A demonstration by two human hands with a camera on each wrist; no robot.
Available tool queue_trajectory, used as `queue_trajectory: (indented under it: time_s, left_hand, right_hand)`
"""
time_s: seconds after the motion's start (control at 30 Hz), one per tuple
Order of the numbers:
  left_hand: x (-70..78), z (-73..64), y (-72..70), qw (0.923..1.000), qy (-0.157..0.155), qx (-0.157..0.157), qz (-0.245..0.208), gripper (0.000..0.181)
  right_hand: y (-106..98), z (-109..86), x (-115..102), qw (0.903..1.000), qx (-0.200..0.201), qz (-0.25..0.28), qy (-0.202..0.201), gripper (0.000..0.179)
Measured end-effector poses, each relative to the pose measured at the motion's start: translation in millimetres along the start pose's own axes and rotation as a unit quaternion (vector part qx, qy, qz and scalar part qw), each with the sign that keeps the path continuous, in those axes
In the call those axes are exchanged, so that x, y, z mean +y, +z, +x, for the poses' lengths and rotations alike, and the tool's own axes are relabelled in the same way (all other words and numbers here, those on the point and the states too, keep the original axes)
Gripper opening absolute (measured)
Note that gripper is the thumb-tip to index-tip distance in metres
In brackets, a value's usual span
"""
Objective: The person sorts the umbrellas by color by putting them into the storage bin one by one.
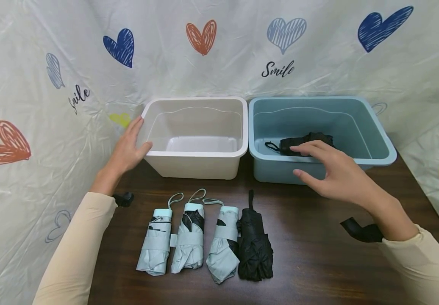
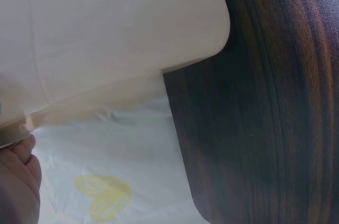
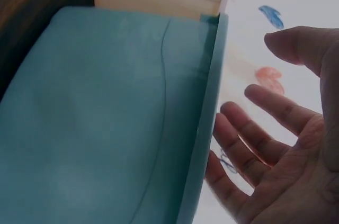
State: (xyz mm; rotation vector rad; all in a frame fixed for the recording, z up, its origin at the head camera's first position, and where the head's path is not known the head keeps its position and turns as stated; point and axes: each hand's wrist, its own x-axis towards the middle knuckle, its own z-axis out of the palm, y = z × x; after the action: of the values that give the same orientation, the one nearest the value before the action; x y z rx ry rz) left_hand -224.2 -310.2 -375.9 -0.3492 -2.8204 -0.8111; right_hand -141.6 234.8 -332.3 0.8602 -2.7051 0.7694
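Note:
My left hand (image 1: 128, 146) touches the left rim of the white bin (image 1: 196, 166), its thumb near the front corner. In the left wrist view, the fingertips (image 2: 24, 150) meet the underside of the rim. My right hand (image 1: 335, 173) is held with thumb and fingers apart over the front rim of the blue bin (image 1: 288, 169), holding nothing. Inside that bin lies a folded black umbrella (image 1: 286, 145), partly hidden by the hand. On the table are three folded light-blue umbrellas (image 1: 154, 245), (image 1: 189, 248), (image 1: 223, 250) and a folded black umbrella (image 1: 255, 245).
Both bins stand side by side at the back of the dark wooden table (image 1: 311, 262). Behind them hangs a white sheet (image 1: 234, 63) printed with hearts and "Smile". The umbrellas lie in a row in front, straps pointing toward the bins.

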Motion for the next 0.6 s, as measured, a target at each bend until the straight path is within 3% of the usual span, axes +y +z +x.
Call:
queue_trajectory:
  time_s: [0.23,0.6]
  left_hand:
    - [1.1,0.1,-0.1,1.0000,0.002,0.000,-0.003,0.082]
    - [-1.2,-0.2,-0.3,1.0000,-0.003,-0.005,-0.007,0.083]
  right_hand:
    - [12.2,-7.2,-11.7,0.9983,0.050,-0.021,-0.024,0.062]
    - [35.2,-22.4,-24.2,0.9939,0.076,-0.050,-0.061,0.062]
